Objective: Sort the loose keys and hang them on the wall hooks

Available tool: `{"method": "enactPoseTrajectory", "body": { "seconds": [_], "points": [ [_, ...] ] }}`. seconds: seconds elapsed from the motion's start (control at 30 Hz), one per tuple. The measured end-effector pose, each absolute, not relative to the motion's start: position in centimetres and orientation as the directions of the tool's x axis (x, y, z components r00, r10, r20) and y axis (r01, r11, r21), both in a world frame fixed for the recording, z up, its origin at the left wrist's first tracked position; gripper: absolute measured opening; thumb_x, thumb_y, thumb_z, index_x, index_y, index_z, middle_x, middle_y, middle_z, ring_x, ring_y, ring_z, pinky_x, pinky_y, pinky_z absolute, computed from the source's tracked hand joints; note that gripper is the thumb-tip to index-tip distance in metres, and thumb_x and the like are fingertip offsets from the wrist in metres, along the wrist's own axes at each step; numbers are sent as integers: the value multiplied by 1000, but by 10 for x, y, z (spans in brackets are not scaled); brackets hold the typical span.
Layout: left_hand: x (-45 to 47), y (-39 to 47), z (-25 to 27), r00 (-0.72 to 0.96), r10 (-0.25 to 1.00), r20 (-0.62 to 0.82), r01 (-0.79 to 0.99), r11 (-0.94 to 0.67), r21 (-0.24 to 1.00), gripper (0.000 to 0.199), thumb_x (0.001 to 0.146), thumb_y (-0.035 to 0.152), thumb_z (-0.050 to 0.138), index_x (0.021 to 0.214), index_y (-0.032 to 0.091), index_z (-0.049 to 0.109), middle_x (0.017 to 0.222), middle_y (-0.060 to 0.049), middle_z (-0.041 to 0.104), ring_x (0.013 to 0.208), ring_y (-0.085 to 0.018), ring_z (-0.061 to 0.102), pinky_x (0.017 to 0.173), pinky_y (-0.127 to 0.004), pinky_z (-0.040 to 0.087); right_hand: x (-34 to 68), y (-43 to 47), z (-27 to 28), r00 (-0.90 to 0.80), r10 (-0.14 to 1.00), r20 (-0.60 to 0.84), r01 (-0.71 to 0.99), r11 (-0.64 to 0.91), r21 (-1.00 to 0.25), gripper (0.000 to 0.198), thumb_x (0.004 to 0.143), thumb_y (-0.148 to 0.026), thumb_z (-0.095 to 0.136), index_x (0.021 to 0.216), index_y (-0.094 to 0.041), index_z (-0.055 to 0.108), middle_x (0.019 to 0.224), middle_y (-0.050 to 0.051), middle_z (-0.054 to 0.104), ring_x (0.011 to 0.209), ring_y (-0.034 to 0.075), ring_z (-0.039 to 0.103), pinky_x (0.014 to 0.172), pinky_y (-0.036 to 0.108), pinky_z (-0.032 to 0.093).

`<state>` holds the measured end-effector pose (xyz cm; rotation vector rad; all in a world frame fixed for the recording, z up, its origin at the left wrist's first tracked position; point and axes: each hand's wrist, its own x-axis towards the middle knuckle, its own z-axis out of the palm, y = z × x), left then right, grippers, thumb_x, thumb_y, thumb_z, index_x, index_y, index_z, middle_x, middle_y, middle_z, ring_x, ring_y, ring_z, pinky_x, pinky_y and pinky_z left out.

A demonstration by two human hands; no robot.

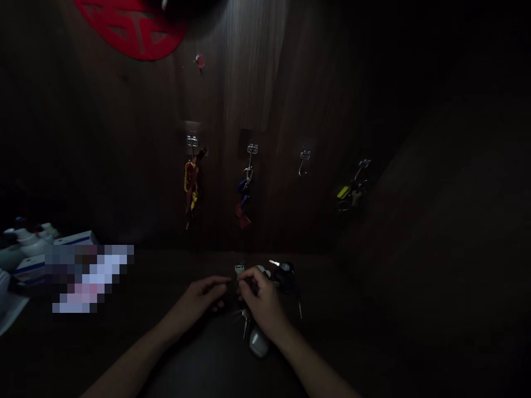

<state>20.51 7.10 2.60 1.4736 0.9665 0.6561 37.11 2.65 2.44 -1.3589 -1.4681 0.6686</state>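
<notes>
Forearms point(136, 354) enter from the lower edge. Grey fob point(259, 342) lies on the worktop point(194, 370) by the right wrist, fanned keys point(245, 320) just beyond. Left hand point(202, 298): half-open, fingers loosely curled. Right hand point(261, 298): thumb and forefinger drawn close at a silver piece point(239, 268); too dark to tell whether gripped. Black-headed keys point(286, 268) lie just right of that hand. Panel point(265, 99) behind: four hooks point(305, 156), hung with red-yellow cord point(189, 179), red-blue bunch point(243, 211), yellow-tagged bunch point(344, 192).

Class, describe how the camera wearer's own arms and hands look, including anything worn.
The left hand and right hand are ungloved. The forearms, bare of sleeves, taper towards the hands; no watch or bracelet shows. It is too dim to tell finer markings.
</notes>
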Motion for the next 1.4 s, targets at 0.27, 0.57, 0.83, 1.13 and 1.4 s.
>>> {"method": "enactPoseTrajectory", "body": {
  "seconds": [0.27, 0.57, 0.83, 1.13, 1.4],
  "points": [
    [205, 66, 29, 538, 828, -156, 252, 19, 967, 37, 73, 35, 62, 106, 18, 66, 81, 0, 67, 74, -17, 58, 68, -27, 43, 371, 31, 24, 125, 977, 175, 181, 151, -972, 19, 81, -39, 53, 79, -20, 53, 58, -4, 54, 49, 11, 52, 48, 21, 42],
    [206, 64, 38, 594, 789, -156, 156, 78, 985, 32, 79, 46, 54, 79, 17, 68, 74, 0, 64, 62, -12, 50, 62, -24, 39, 377, 29, 28, 77, 954, 290, 488, 217, -845, 19, 87, -33, 48, 84, -22, 62, 70, 0, 57, 66, 14, 56, 60, 25, 43],
    [209, 60, 47, 591, 792, -156, 187, 53, 981, 32, 76, 46, 56, 69, 17, 65, 62, 4, 57, 57, -11, 45, 59, -23, 36, 374, 20, 36, -55, 835, 547, 643, 449, -620, 17, 84, -19, 54, 94, -25, 66, 92, 4, 61, 91, 18, 56, 82, 34, 44],
    [207, 64, 37, 548, 830, -99, 212, -23, 977, 31, 76, 47, 55, 75, 18, 66, 69, 1, 62, 67, -15, 55, 65, -26, 44, 377, 19, 41, -30, 787, 616, 624, 496, -604, 13, 85, -16, 49, 85, -23, 60, 81, 3, 62, 80, 18, 57, 72, 32, 44],
    [206, 65, 34, 471, 880, -57, 256, -74, 964, 35, 77, 43, 55, 106, 25, 63, 98, -2, 70, 92, -22, 62, 80, -30, 48, 398, 17, 53, 149, 741, 655, 625, 442, -643, 12, 83, -15, 48, 81, -22, 58, 77, 2, 60, 73, 16, 58, 67, 27, 45]
  ]
}}
